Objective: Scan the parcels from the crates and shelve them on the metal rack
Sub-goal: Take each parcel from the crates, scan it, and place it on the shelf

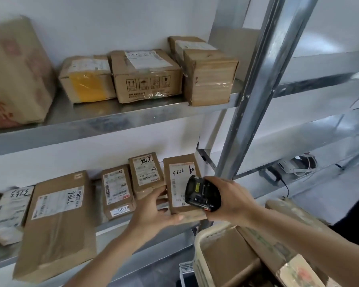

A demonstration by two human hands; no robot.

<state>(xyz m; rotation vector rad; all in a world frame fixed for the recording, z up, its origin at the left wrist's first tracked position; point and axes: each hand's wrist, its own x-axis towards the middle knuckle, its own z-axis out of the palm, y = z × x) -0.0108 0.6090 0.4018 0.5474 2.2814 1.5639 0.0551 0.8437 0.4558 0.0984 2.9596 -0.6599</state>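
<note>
Nearest me, at the bottom right, is the cream plastic crate [201, 251] with brown cardboard parcels still lying inside it, one a flat box [228, 251] under my right forearm. Above it, my right hand [226, 200] is wrapped around a black handheld scanner [202, 193], its window turned toward the white label of the parcel [179, 179] I am shelving. That parcel is a small brown cardboard box lying flat at the right end of the lower shelf [116, 226] of the metal rack [255, 96], its near end overhanging the shelf's front edge, close to the upright post. My left hand [153, 210] holds its near left corner, thumb along the bottom edge and fingers reaching up the left side, where they also meet the neighbouring small parcel [146, 175]. I judge the box light and fairly stiff, since one hand steadies it easily, though the cardboard looks slightly creased and the tape could be slick. The firmest hold seems to be across its short sides near the corners, away from the label, so the barcode stays readable. Other labelled parcels fill the shelf toward the left edge, including a large flat one [58, 222], and four more boxes stand along the upper shelf [104, 121].
</note>
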